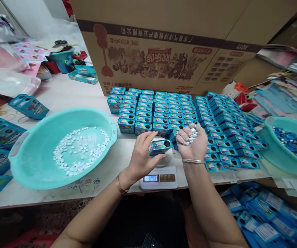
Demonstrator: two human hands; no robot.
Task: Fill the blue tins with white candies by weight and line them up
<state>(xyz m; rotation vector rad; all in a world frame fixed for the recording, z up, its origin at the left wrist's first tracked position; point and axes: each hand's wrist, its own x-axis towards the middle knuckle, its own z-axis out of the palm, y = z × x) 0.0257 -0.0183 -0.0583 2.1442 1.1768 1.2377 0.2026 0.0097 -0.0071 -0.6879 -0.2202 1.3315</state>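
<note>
My left hand [142,155] has its thumb and fingers around a small blue box [160,146] with a dark round hole in its top, over a white digital scale [158,178] whose display reads 129.3. To the right, my right hand [195,144] is turned palm up, its fingers curled around several pale candies [191,135]. A turquoise basin [34,172] on the left has many more white candies spread over its bottom. Behind both hands stand rows of blue boxes [161,115], packed close together.
A large cardboard carton [148,13] rises behind the rows. At the right sits another turquoise basin [274,148] with shiny blue pieces. Blue boxes [1,134] lie at the left edge, and flat blue packages [264,213] are piled below the table at lower right.
</note>
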